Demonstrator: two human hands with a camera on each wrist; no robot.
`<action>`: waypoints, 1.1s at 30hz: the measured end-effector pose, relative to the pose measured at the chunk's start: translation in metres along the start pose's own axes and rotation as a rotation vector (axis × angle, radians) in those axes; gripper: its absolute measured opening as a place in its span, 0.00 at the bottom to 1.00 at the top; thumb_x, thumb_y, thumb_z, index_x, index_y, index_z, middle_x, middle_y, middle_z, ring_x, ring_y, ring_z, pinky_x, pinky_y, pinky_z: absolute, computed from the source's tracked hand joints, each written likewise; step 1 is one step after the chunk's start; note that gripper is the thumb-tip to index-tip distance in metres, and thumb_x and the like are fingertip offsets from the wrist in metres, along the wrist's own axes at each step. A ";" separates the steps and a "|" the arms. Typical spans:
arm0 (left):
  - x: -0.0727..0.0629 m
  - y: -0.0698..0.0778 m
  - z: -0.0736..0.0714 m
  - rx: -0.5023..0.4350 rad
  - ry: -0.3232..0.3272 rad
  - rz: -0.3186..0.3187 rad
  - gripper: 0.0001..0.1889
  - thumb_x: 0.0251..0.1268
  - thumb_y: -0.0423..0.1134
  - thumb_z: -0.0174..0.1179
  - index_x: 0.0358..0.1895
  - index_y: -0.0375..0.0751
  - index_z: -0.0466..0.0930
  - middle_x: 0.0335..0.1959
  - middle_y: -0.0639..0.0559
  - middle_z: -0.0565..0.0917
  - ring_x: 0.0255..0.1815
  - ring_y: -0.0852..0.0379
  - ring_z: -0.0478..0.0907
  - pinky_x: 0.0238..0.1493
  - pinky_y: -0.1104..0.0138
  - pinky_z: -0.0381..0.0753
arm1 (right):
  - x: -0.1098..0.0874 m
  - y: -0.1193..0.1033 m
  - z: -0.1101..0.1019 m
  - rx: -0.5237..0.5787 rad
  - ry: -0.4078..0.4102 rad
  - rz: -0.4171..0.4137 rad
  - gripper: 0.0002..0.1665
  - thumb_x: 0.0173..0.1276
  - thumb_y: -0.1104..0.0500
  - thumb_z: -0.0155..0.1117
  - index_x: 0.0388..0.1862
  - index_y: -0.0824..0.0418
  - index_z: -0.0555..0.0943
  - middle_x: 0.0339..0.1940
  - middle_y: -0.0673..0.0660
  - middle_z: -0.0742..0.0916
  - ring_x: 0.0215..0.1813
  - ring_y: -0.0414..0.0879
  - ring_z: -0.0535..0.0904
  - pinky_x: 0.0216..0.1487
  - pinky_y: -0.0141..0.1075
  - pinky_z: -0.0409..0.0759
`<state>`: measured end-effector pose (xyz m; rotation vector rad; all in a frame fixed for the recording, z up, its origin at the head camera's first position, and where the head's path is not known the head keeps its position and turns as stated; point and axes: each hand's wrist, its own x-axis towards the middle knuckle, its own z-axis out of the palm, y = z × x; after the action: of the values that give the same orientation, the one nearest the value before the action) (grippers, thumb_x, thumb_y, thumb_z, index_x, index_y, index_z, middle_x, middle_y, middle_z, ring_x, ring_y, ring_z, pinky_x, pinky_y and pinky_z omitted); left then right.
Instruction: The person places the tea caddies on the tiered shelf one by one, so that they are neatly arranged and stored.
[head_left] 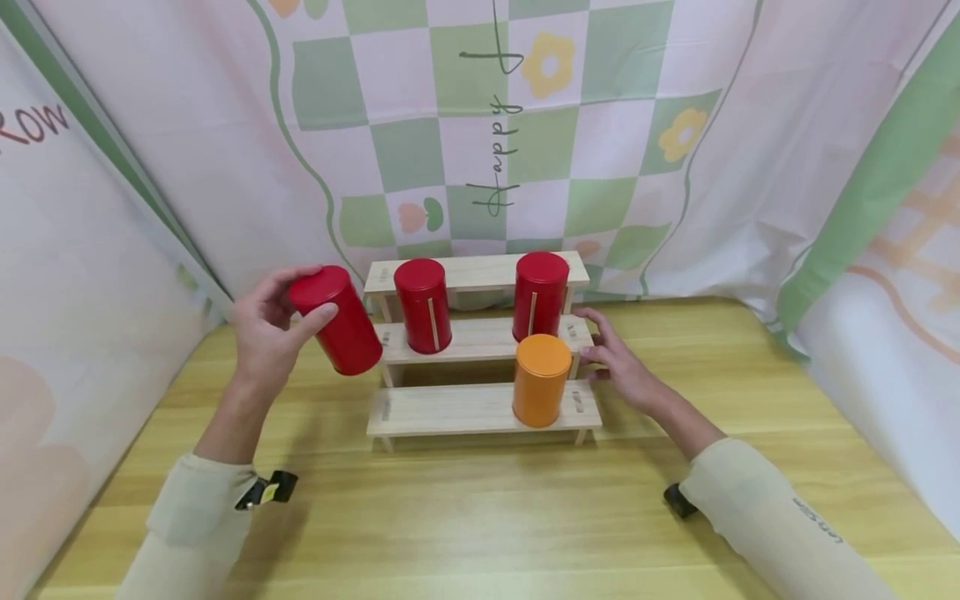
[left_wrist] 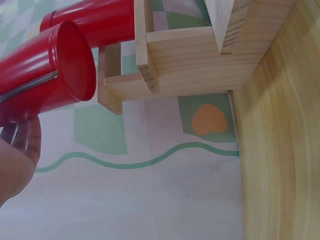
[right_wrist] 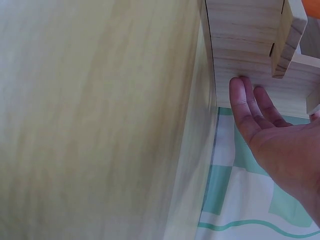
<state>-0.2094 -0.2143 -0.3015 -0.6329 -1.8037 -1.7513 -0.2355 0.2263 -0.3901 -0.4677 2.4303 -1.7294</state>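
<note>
My left hand (head_left: pixel 264 337) grips a red canister (head_left: pixel 349 333) around its upper part, thumb on the near side. The canister is tilted and held in the air just left of the stepped wooden shelf (head_left: pixel 442 410); its round bottom shows in the left wrist view. My right hand (head_left: pixel 626 372) is at the shelf's right end, its extended fingertips (right_wrist: pixel 237 90) against the wooden side panel. On the middle step stand two more red canisters, one at the left (head_left: pixel 420 304) and one at the right (head_left: pixel 538 292). An orange canister (head_left: pixel 540 383) stands at the right of the bottom step.
The shelf rests on a wood-grain table (head_left: pixel 480 517) near its back. Behind hangs a green-and-white checkered cloth (head_left: pixel 472 142), with pale curtains (head_left: pixel 90 275) at both sides. Each sleeve cuff has a small black device (head_left: pixel 283 486) on it.
</note>
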 end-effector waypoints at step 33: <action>-0.023 -0.012 0.030 0.103 -0.591 -0.226 0.28 0.56 0.27 0.73 0.63 0.33 0.78 0.59 0.41 0.81 0.55 0.46 0.81 0.53 0.60 0.86 | 0.001 0.001 0.000 0.003 0.001 0.000 0.37 0.79 0.57 0.42 0.84 0.55 0.47 0.61 0.70 0.71 0.53 0.60 0.70 0.46 0.45 0.79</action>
<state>-0.2018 -0.1844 -0.3258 -1.0162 -2.4253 -1.7101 -0.2366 0.2260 -0.3907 -0.4661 2.4278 -1.7341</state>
